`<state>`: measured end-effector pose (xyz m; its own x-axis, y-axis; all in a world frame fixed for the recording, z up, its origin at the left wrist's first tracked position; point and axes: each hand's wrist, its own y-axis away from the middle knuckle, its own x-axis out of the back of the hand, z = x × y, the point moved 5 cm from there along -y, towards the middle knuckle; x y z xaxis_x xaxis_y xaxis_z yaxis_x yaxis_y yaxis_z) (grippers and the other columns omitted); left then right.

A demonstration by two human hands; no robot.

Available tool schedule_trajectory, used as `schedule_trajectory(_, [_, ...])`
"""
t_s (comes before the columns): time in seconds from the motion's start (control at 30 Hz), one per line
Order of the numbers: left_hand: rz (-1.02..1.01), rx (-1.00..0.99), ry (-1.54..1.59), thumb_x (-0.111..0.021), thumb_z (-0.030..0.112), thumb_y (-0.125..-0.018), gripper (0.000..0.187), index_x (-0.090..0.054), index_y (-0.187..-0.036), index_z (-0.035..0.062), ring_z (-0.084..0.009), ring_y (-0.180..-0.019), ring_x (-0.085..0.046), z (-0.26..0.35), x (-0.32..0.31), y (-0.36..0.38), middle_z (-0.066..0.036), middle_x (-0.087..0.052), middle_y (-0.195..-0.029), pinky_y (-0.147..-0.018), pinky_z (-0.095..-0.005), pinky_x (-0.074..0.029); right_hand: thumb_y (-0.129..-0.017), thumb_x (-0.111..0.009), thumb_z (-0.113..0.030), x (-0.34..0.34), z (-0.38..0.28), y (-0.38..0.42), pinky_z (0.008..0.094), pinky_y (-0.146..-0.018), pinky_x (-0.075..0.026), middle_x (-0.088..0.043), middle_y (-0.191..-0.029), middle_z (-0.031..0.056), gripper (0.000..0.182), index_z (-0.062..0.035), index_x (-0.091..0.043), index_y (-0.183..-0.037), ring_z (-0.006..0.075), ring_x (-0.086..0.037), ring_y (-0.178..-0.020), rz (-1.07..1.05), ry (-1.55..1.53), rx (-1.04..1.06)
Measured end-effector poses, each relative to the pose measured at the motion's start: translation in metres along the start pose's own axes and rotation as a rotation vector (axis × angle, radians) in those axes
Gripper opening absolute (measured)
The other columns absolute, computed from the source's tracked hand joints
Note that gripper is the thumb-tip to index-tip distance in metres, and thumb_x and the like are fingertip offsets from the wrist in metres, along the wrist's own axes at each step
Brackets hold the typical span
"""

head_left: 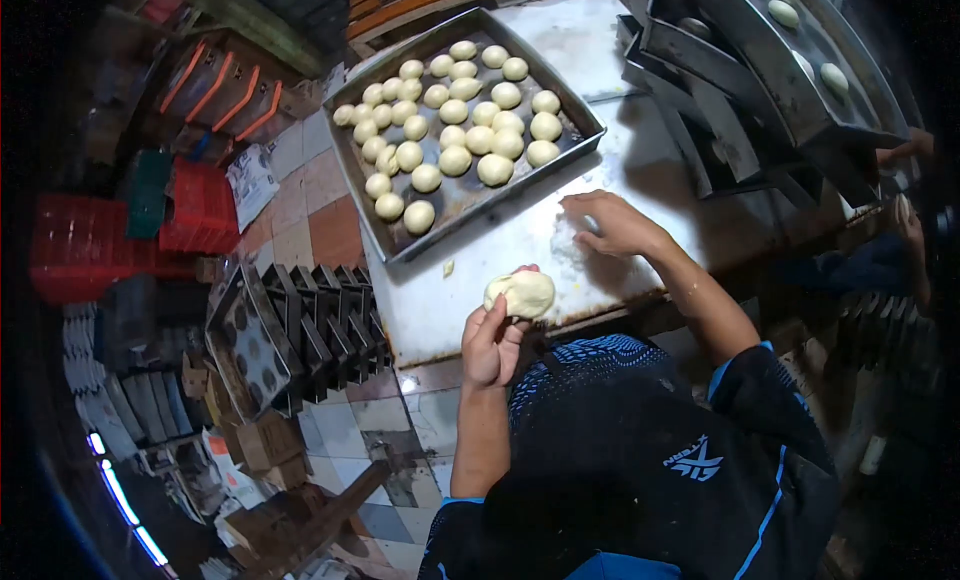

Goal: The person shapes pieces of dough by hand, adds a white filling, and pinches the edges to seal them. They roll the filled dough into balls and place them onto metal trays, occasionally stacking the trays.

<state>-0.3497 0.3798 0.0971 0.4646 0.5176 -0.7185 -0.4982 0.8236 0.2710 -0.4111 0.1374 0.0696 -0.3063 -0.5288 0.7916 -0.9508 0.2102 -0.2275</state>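
Note:
My left hand (488,342) holds a flattened piece of pale dough (522,294), thumb on top and fingers beneath, over the near edge of the table. To its right, my right hand (615,223) reaches down to a small heap of white crumbly stuff (568,250) on the tabletop. Its fingers and thumb are curled round some of it. A small scrap of dough (448,269) lies left of the held piece. Beyond both hands stands a metal tray (455,217) with many round dough balls (453,161) in it, most of them on its middle and left.
The white table (425,320) has a rusty near edge. Stacked metal trays (740,130) stand at its right, the top one with dough pieces. More stacked trays (330,325) are on the floor at left, near red crates (200,205). Another person's hand (908,220) shows at far right.

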Motion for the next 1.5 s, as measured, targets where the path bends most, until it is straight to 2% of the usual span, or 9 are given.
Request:
schedule_trajectory(0.07, [0.060, -0.021, -0.072, -0.043, 0.018, -0.108, 0.046, -0.041, -0.144, -0.0110, -0.0281, -0.131, -0.055, 0.006, -0.002, -0.024, -0.024, -0.051, -0.144, -0.110, -0.0387, -0.046, -0.079, -0.072, -0.007, 0.003, 0.002, -0.017, 0.0427, -0.089, -0.053, -0.072, -0.100, 0.0199, 0.023, -0.0021, -0.074, -0.101, 0.0383, -0.068, -0.095, -0.307, -0.029, -0.049])
schedule_trajectory(0.33, [0.226, 0.005, -0.179, -0.045, 0.015, -0.106, 0.051, -0.032, -0.153, -0.0017, -0.0299, -0.131, -0.054, 0.002, -0.016, -0.070, -0.025, -0.052, -0.143, -0.110, -0.0401, -0.047, -0.069, -0.066, 0.002, 0.005, 0.010, -0.021, 0.0449, -0.077, -0.054, -0.070, -0.083, 0.0204, 0.018, 0.0018, -0.073, -0.085, 0.0405, -0.067, -0.081, -0.164, -0.239, -0.004])
schedule_trajectory(0.6, [0.321, 0.076, -0.225, -0.049, 0.018, -0.107, 0.042, -0.048, -0.144, -0.0002, -0.0224, -0.125, -0.058, -0.030, -0.017, -0.107, -0.015, -0.059, -0.137, -0.106, -0.0347, -0.048, -0.083, -0.078, -0.009, 0.019, 0.045, -0.004, 0.0288, -0.078, -0.057, -0.077, -0.092, 0.0110, 0.020, 0.0036, -0.076, -0.099, 0.0120, -0.071, -0.083, 0.048, -0.986, -0.560])
schedule_trajectory(0.83, [0.247, -0.031, -0.077, -0.045, 0.016, -0.108, 0.040, -0.046, -0.146, 0.0045, -0.0199, -0.124, -0.056, -0.036, -0.040, -0.117, -0.012, -0.058, -0.136, -0.104, -0.0349, -0.048, -0.077, -0.070, -0.003, 0.032, -0.057, -0.001, 0.0375, -0.098, -0.053, -0.068, -0.121, 0.0151, 0.043, -0.0041, -0.067, -0.120, 0.0329, -0.064, -0.115, 0.216, 0.027, 0.056])
schedule_trajectory(1.0, [0.228, -0.147, 0.016, -0.043, 0.017, -0.108, 0.042, -0.041, -0.147, 0.0015, -0.0264, -0.120, -0.060, -0.018, -0.020, -0.092, -0.016, -0.057, -0.136, -0.101, -0.0386, -0.052, -0.083, -0.064, -0.001, 0.038, -0.060, -0.006, 0.0392, -0.103, -0.050, -0.065, -0.127, 0.0174, 0.039, -0.0013, -0.069, -0.122, 0.0256, -0.064, -0.119, 0.065, -0.784, -0.036])
schedule_trajectory(1.23, [0.176, -0.431, -0.237, -0.045, 0.010, -0.107, 0.050, -0.028, -0.153, 0.0004, -0.0236, -0.116, -0.060, 0.005, -0.023, -0.022, -0.015, -0.058, -0.131, -0.101, -0.0380, -0.049, -0.087, -0.076, -0.004, -0.024, -0.095, 0.005, 0.0275, -0.077, -0.060, -0.064, -0.118, 0.0138, 0.028, 0.0048, -0.072, -0.113, 0.0170, -0.068, -0.091, 0.306, -1.338, -0.436])
schedule_trajectory(1.33, [0.339, -0.866, -1.141, -0.057, 0.012, -0.100, 0.074, -0.011, -0.156, -0.0038, -0.0391, -0.125, -0.050, 0.014, -0.029, 0.029, -0.031, -0.034, -0.146, -0.105, -0.0447, -0.043, -0.084, -0.079, -0.005, 0.004, -0.182, 0.009, 0.0283, -0.077, -0.060, -0.065, -0.117, 0.0157, 0.030, 0.0043, -0.073, -0.111, 0.0167, -0.069, -0.088, 0.349, -0.722, -0.173])
schedule_trajectory(1.37, [0.283, -0.809, -1.157, -0.056, 0.011, -0.099, 0.082, -0.001, -0.157, -0.0044, -0.0446, -0.130, -0.043, 0.021, -0.033, 0.048, -0.036, -0.020, -0.149, -0.107, -0.0472, -0.040, -0.083, -0.077, -0.001, 0.012, -0.207, 0.012, 0.0294, -0.073, -0.060, -0.067, -0.110, 0.0161, 0.024, 0.0042, -0.074, -0.106, 0.0179, -0.070, -0.086, 0.374, -0.574, -0.078])
schedule_trajectory(1.5, [0.285, -0.771, -0.586, -0.056, 0.018, -0.102, 0.067, -0.021, -0.156, -0.0042, -0.0283, -0.124, -0.052, 0.049, -0.031, 0.123, -0.020, -0.049, -0.140, -0.106, -0.0396, -0.042, -0.084, -0.073, -0.004, 0.016, -0.276, 0.036, 0.0361, -0.071, -0.058, -0.069, -0.097, 0.0155, 0.010, 0.0020, -0.073, -0.093, 0.0273, -0.071, -0.084, 0.568, -0.336, 0.206])
